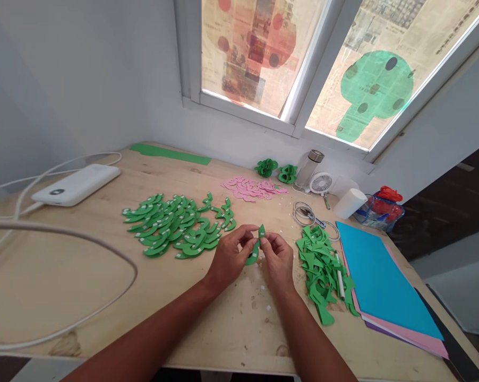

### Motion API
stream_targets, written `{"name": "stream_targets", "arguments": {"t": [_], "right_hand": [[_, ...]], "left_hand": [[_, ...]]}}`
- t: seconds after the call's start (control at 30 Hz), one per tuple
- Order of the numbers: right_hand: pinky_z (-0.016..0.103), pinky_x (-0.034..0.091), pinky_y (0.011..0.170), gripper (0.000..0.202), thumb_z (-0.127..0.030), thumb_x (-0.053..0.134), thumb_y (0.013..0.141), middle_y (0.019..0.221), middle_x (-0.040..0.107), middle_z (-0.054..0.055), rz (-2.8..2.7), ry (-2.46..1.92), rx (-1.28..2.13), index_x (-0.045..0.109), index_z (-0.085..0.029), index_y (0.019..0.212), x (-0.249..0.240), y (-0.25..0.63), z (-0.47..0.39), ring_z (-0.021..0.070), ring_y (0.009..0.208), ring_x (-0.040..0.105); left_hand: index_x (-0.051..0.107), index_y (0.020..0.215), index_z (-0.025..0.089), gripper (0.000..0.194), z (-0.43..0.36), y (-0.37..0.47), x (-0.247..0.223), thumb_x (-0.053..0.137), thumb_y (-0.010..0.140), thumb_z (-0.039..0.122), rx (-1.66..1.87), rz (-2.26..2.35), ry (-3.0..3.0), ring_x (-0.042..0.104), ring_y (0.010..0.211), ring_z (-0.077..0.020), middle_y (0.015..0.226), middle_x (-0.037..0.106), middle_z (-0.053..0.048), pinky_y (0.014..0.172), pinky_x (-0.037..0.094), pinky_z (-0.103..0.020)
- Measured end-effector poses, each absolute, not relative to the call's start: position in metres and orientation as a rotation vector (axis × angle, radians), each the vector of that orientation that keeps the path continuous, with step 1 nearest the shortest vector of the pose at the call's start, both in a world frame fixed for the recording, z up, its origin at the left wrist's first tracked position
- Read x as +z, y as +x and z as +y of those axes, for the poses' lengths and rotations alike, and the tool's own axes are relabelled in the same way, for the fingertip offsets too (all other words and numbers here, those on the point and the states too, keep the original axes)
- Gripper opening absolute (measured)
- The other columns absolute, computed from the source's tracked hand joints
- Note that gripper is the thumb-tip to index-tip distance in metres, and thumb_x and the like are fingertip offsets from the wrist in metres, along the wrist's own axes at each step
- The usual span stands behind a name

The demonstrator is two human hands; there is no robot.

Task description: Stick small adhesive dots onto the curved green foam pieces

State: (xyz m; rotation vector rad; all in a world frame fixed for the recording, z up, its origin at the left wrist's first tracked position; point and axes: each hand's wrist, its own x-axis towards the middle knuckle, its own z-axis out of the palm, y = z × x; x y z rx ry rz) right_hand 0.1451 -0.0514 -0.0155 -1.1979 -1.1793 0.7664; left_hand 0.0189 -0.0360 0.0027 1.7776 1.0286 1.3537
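Note:
Between my two hands is a curved green foam cutout (253,258) with small white tabs on it. My left hand (234,251) pinches it from the left, thumb and forefinger together. From the other side my right hand (278,260) grips its upper end, the thumb pressed beside a white tab. To the left lies a spread of similar green curved pieces (163,225), many with white squares. A heap of green foam scraps (321,265) lies right of my right hand, with a white pen (340,278) on it.
Pink cutouts (251,188), two green foam balls (266,167), a bottle (309,168) and a small fan (321,183) stand along the back. Scissors (321,223) lie by the scraps. Coloured sheets (386,281) cover the right; a power bank (76,185) with cables sits left.

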Motion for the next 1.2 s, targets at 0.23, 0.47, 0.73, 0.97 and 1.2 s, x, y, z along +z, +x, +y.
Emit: {"name": "stream_targets", "arguments": {"t": [0.23,0.47,0.73,0.97,1.2], "right_hand": [[0.03,0.045,0.069,0.015,-0.029,0.057,0.079,0.086,0.065,0.005,-1.323,-1.274,0.337,0.061,-0.018,0.089,0.0,0.15,-0.059,0.0167,0.076,0.057],[0.03,0.044,0.071,0.009,-0.024,0.057,0.081,0.079,0.061,0.003,-1.437,-1.263,0.246,0.062,-0.019,0.085,0.005,0.151,-0.062,0.0165,0.075,0.054],[0.029,0.043,0.069,0.005,-0.022,0.056,0.08,0.074,0.058,0.001,-1.432,-1.269,0.271,0.059,-0.019,0.079,0.003,0.152,-0.061,0.0156,0.071,0.054],[0.029,0.043,0.068,0.007,-0.023,0.052,0.082,0.074,0.056,0.001,-1.485,-1.254,0.304,0.056,-0.02,0.077,0.004,0.152,-0.062,0.0164,0.073,0.053],[0.03,0.042,0.07,0.007,-0.023,0.051,0.083,0.075,0.056,0.002,-1.488,-1.286,0.269,0.055,-0.02,0.079,0.006,0.153,-0.064,0.0169,0.074,0.052]], "left_hand": [[0.057,0.098,0.019,0.017,-0.037,0.018,0.001,0.052,0.083,0.023,1.396,1.046,1.925,0.056,0.062,-0.0122,0.067,0.058,0.002,0.063,0.046,-0.024],[0.06,0.098,0.018,0.016,-0.037,0.017,0.0,0.05,0.086,0.022,1.415,0.989,2.055,0.06,0.071,-0.0142,0.081,0.066,-0.003,0.068,0.048,-0.026],[0.061,0.1,0.019,0.018,-0.037,0.018,-0.001,0.05,0.086,0.021,1.412,0.991,2.094,0.061,0.074,-0.0144,0.086,0.068,-0.004,0.069,0.048,-0.026],[0.061,0.1,0.02,0.019,-0.036,0.016,0.0,0.052,0.084,0.023,1.391,1.027,2.035,0.06,0.069,-0.0143,0.077,0.065,-0.002,0.067,0.048,-0.026],[0.062,0.099,0.019,0.019,-0.037,0.017,0.0,0.053,0.083,0.023,1.362,0.985,2.003,0.06,0.068,-0.0139,0.077,0.065,-0.002,0.067,0.048,-0.026]]}}
